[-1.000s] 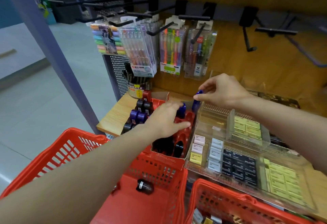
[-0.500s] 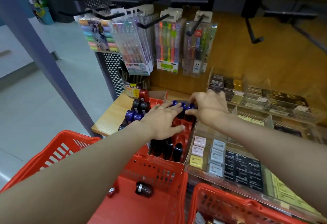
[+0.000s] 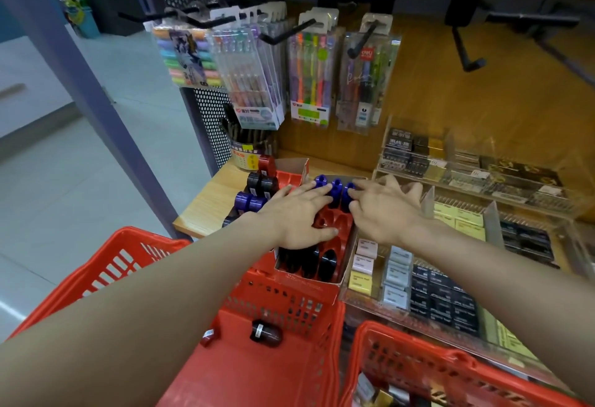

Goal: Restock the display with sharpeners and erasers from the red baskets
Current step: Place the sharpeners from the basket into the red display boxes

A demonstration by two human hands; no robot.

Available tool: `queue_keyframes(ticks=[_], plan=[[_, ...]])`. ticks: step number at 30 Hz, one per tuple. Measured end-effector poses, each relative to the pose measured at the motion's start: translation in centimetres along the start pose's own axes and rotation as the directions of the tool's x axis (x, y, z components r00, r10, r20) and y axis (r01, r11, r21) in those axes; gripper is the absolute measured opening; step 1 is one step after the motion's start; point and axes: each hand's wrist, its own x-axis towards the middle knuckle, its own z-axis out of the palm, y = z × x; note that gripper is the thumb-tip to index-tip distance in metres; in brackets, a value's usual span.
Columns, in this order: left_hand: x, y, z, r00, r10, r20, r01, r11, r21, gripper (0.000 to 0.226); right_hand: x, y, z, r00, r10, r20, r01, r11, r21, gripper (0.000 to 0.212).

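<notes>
While both forearms reach forward over the red baskets, the two hands meet above the red display box [image 3: 309, 278] of sharpeners that stands on the wooden shelf [image 3: 206, 204]. The left hand [image 3: 296, 216] lies palm down on the red tray of the box, with its fingers spread and nearly straight; the fingertips touch the row of blue sharpeners [image 3: 335, 189] at the back of the box, and the thumb points to the right along the tray. The right hand [image 3: 383, 210] comes from the right side, also palm down, and its fingers bend at the blue sharpeners. I cannot tell if these fingers really pinch one or only press on it.

Black sharpeners [image 3: 309, 261] fill the front row of the box, and more dark and purple sharpeners [image 3: 254, 194] stand just beside the box on the left. In the left red basket [image 3: 135, 261] one dark sharpener [image 3: 265, 332] lies on the bottom, next to a small red piece. The right red basket [image 3: 428, 364] is at the lower edge; its contents are not clear. Erasers [image 3: 396, 274] in white, yellow and black wrappers sit in the clear tray right of the box. Pen packs [image 3: 257, 75] hang above on hooks.
</notes>
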Motion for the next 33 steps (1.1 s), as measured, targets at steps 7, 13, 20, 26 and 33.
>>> queue_keyframes(ticks=[7, 13, 20, 26, 33], plan=[[-7.9, -2.2, -1.0, 0.898, -0.123, -0.422, -0.080, 0.899, -0.431, 0.033, -1.4, -2.5, -2.1, 0.996, -0.002, -0.093, 0.007, 0.999, 0.054, 0.032], [-18.6, -6.3, 2.6, 0.825, -0.357, -0.437, 0.098, 0.853, -0.513, 0.021, -7.8, -12.1, -0.9, 0.951, -0.105, -0.291, 0.282, 0.680, 0.676, 0.019], [-22.3, -10.2, 10.6, 0.767, -0.641, -0.026, 0.491, 0.612, -0.621, 0.020, -9.7, -17.0, 11.0, 0.965, 0.004, 0.261, -0.181, 0.730, 0.659, 0.025], [-21.4, -14.0, 18.4, 0.595, -0.752, 0.284, 0.742, 0.377, -0.554, 0.049, -7.2, -17.1, 19.8, 0.952, 0.029, 0.304, -0.173, 0.872, 0.458, 0.045], [-17.4, -16.1, 25.0, 0.612, -0.753, 0.244, 0.734, 0.426, -0.528, 0.068, -4.1, -19.0, 27.2, 0.973, -0.026, 0.230, 0.014, 0.999, 0.052, 0.045]])
